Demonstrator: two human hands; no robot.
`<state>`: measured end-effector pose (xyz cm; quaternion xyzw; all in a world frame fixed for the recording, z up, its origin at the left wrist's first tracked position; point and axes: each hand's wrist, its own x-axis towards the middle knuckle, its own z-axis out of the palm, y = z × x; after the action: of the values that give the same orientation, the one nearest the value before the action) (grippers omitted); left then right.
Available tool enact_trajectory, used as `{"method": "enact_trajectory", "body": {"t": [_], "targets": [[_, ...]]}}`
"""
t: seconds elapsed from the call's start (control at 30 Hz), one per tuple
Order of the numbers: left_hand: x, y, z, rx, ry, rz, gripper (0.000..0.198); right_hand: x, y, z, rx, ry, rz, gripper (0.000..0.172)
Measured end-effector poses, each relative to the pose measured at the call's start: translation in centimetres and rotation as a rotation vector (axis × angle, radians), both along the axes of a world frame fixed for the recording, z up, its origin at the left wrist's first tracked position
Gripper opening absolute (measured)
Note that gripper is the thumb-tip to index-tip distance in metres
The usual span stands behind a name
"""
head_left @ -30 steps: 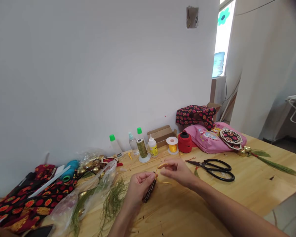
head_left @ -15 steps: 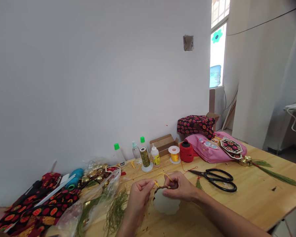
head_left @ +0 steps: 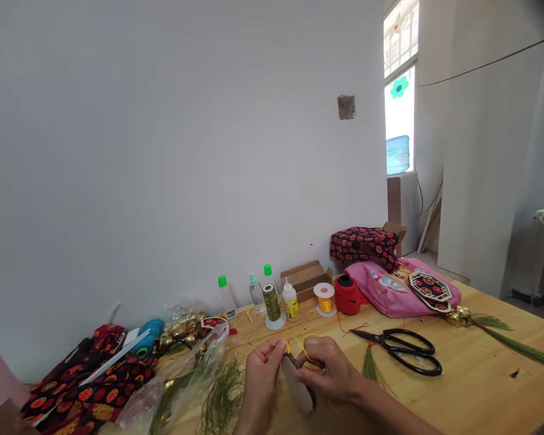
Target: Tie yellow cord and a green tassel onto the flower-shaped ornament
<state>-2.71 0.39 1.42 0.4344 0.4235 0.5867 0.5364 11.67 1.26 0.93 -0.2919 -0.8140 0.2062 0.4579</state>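
Note:
A pale, scalloped-edged flat piece with a dark rim (head_left: 299,389) is held tilted, nearly edge-on, between my two hands low in the middle. My left hand (head_left: 260,374) pinches thin yellow cord (head_left: 288,347) at the top of the piece. My right hand (head_left: 330,370) is closed on the piece's right edge, thumb on the pale face, and a loop of the same cord rises by its fingers. To its right lie black-handled scissors (head_left: 408,350) and a green tassel (head_left: 374,367). Loose green threads (head_left: 222,393) spread left of my left hand.
Along the wall stand an olive thread cone (head_left: 271,305), a glue bottle (head_left: 291,302), a yellow cord spool (head_left: 325,296) and a red thread cone (head_left: 347,296). A pink bag (head_left: 390,293) bears an octagonal ornament (head_left: 430,287). Patterned fabric (head_left: 90,393) and gold bells (head_left: 181,329) lie left.
The piece has turned from facing me to nearly edge-on. My right hand has shifted on its edge. The whole view has tilted up, so the table sits lower.

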Motion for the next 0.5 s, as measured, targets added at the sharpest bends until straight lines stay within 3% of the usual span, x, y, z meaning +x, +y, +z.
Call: {"method": "enact_trajectory", "body": {"t": [0.13, 0.27, 0.5], "targets": [[-0.02, -0.19, 0.11, 0.005, -0.038, -0.146, 0.016, -0.41, 0.5, -0.43, -0.218, 0.118, 0.056, 0.03], [0.19, -0.4, 0.7, 0.021, 0.094, -0.134, 0.021, -0.67, 0.5, -0.33, -0.277, 0.204, 0.211, 0.036], [-0.06, 0.04, 0.35, 0.095, 0.168, -0.132, 0.022, -0.87, 0.56, -0.53, -0.168, 0.14, -0.015, 0.028]]}}
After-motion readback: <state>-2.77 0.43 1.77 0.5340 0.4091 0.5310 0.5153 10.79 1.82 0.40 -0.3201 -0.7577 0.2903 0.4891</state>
